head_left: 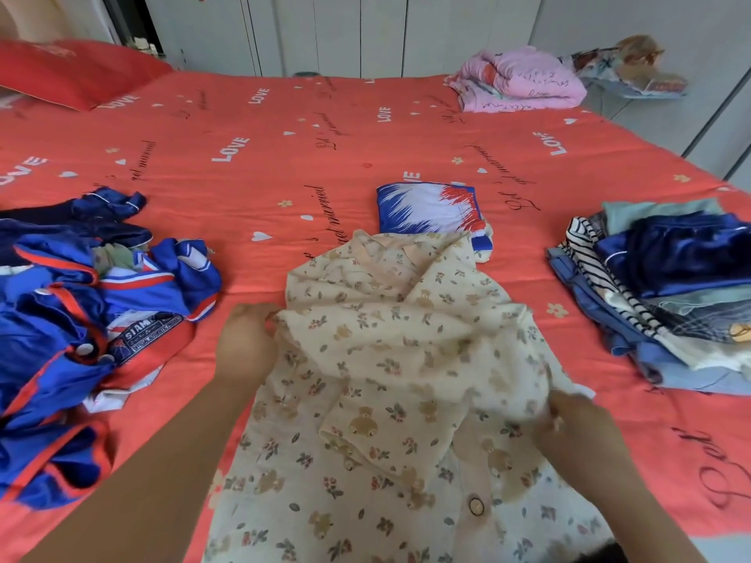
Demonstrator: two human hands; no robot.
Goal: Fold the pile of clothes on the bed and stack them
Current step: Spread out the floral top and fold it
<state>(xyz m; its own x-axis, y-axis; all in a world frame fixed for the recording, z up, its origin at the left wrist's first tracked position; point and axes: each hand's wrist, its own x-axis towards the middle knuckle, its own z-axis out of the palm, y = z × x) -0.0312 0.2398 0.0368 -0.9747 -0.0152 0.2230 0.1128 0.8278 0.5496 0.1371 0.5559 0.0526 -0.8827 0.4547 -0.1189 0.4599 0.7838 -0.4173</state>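
Bear-print shirt (386, 359), its fold in pinching fingers of left hand (244, 343) and right hand (577, 424).

Bed (325, 156) layout as I see it, five lots.
Shirt (386, 379) at centre, nearest me. Pile (81, 310) to its left, stack (670, 286) to its right, both apart from it. Folded piece (426, 209) just behind the shirt, touching its collar end. Pillow (73, 71) far back left, blanket (520, 83) far back right.

Matt crinkly cotton shirt (390, 359), glossy satin navy top (670, 253), smooth matt printed bedsheet (284, 156)
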